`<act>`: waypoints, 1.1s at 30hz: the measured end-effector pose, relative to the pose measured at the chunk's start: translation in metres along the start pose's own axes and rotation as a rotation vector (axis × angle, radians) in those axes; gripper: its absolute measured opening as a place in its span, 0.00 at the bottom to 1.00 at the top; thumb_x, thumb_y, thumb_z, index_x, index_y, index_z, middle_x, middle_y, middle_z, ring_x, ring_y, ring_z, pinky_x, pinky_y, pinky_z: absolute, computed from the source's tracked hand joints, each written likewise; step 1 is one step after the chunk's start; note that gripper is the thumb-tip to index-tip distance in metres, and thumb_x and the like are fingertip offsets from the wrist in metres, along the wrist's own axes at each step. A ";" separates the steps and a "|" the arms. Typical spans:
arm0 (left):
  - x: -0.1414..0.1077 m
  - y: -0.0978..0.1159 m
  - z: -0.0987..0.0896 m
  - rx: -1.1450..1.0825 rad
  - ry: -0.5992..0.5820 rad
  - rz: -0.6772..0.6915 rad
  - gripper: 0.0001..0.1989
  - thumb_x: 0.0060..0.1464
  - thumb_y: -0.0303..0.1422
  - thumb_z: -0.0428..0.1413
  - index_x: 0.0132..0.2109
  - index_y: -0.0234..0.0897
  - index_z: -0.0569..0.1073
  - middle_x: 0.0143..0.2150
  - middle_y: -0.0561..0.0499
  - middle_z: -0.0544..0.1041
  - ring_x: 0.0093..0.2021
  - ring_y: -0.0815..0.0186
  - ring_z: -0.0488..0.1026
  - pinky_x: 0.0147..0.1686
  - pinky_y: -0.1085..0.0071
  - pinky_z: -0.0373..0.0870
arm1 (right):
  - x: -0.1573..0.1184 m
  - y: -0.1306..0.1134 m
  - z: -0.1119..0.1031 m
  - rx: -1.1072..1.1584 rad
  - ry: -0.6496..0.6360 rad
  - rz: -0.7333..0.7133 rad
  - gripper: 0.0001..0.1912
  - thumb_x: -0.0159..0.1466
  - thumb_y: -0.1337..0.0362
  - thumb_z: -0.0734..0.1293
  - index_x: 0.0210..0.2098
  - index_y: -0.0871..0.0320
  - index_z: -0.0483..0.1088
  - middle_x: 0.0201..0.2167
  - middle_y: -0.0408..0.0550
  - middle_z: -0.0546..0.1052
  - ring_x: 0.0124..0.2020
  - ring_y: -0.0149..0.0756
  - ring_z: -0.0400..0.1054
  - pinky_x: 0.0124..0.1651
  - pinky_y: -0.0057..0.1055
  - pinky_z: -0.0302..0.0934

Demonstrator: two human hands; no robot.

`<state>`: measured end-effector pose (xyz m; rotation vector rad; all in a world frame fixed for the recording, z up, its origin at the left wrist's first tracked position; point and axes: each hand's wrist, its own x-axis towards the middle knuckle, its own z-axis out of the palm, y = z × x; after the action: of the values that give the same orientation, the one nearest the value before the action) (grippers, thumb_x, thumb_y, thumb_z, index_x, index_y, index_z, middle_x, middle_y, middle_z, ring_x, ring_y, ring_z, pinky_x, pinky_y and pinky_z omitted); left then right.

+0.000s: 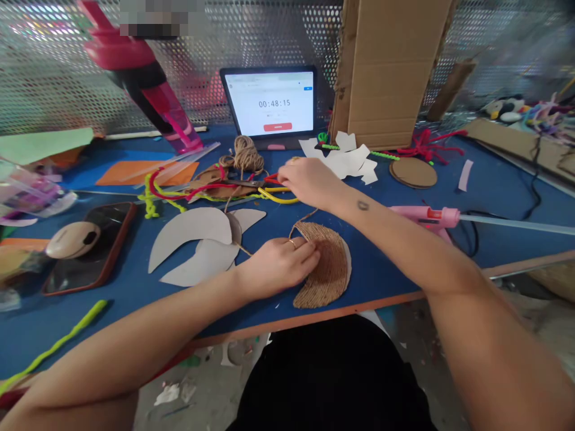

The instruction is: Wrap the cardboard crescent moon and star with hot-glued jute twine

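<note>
The left hand (276,267) lies flat, fingers together, pressing a twine-covered cardboard half-disc (326,266) on the table (377,281); the right hand (309,182), half-curled, sits over a yellow pipe cleaner (274,196).

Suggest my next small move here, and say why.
Probably close your right hand on the yellow pipe cleaner: it lies closest to those fingers, and your left hand is already occupied, pressing down on the twine-wrapped half-disc.

Brown ribbed twine-covered piece (324,266) on blue tabletop (386,263).
</note>
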<state>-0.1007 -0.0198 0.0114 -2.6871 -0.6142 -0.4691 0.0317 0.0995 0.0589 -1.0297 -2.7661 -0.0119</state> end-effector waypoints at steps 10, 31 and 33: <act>0.004 -0.037 0.011 -0.120 0.009 -0.379 0.13 0.63 0.32 0.48 0.44 0.35 0.77 0.42 0.49 0.81 0.45 0.64 0.78 0.45 0.70 0.75 | -0.176 0.006 0.004 0.147 0.124 0.079 0.10 0.68 0.66 0.60 0.32 0.59 0.71 0.30 0.48 0.77 0.33 0.36 0.71 0.37 0.32 0.60; 0.064 -0.066 0.028 -0.257 -0.466 -0.749 0.07 0.54 0.35 0.54 0.33 0.36 0.72 0.30 0.52 0.76 0.29 0.66 0.71 0.27 0.72 0.59 | -0.238 0.003 0.026 0.465 0.437 0.090 0.16 0.65 0.74 0.62 0.24 0.56 0.53 0.21 0.39 0.57 0.24 0.27 0.52 0.30 0.28 0.53; 0.068 -0.067 0.029 -0.275 -0.473 -0.758 0.04 0.52 0.31 0.54 0.31 0.36 0.72 0.29 0.52 0.76 0.28 0.68 0.70 0.27 0.72 0.58 | -0.240 0.003 0.024 0.493 0.431 0.088 0.17 0.65 0.72 0.62 0.23 0.56 0.53 0.20 0.38 0.55 0.23 0.27 0.51 0.29 0.28 0.51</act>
<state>-0.0675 0.0725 0.0292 -2.7411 -1.8452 -0.0768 0.2071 -0.0519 -0.0084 -0.8845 -2.1755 0.3909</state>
